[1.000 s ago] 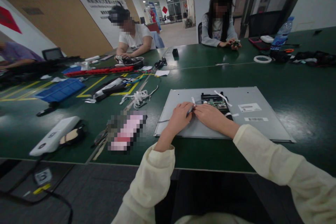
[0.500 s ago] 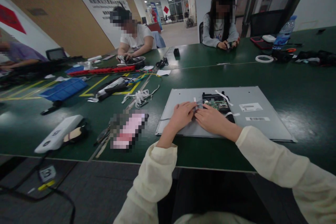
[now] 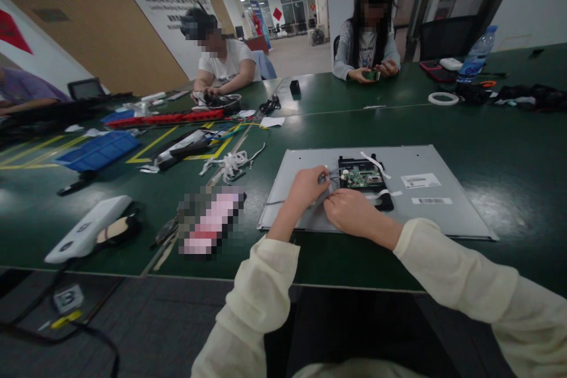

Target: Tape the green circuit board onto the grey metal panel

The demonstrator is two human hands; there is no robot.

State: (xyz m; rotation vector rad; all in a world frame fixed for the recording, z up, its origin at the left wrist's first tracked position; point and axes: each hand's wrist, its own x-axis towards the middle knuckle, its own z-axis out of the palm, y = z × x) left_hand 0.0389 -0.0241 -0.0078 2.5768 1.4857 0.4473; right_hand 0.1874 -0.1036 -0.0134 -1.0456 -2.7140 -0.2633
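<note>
A flat grey metal display panel lies back side up on the table in front of me. Fixed to its middle is a black bracket with a green circuit board. Thin grey wires run leftward from the board to my left hand, whose curled fingers pinch the grey cable. A short strip of white tape shows beside those fingertips. Just below and right, my right hand rests on the panel with its fingers closed; what they pinch is hidden. Other white tape strips cross the bracket.
Left of the panel lie a phone, crumpled white strips, a white handheld device and a blue tray. A tape roll and water bottle stand far right. Co-workers sit across the green table.
My left hand has lifted and curled its fingers at the cable, where it lay flatter before. The right hand has drawn slightly down and left, its fingers now folded, uncovering more of the bracket.
</note>
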